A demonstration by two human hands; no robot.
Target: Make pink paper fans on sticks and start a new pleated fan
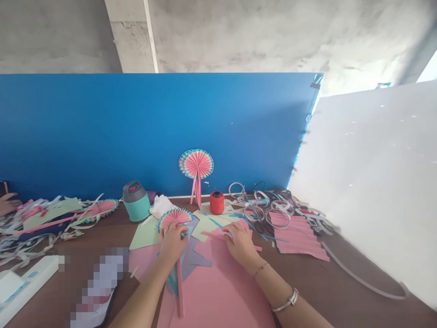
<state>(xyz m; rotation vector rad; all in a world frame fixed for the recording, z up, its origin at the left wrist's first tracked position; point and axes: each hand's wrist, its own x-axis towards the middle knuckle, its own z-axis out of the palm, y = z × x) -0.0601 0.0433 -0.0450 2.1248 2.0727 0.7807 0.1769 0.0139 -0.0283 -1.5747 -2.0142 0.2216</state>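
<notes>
The left hand's (173,240) fingers pinched a paper fan (175,217) by its stick, just left of the red spool (216,202). The right hand's (240,241) fingers lay spread, pressing a pink strip (213,235) onto pink paper (221,287) on the table (341,291), below the spool.

Under your left hand (173,240) the half-open fan (175,217) is pleated paper, matt pink with a blue edge. Your right hand (240,241) rests on a flat pink paper sheet (221,282), smooth and matt. The wrist behind it carries a glossy metal bangle (289,299). The surface (341,291) looks like brown wood with a dull finish. The red spool (216,202) is wound thread, the teal flask (136,202) smooth plastic with a slight sheen. The blue board (136,132) is matt.
</notes>
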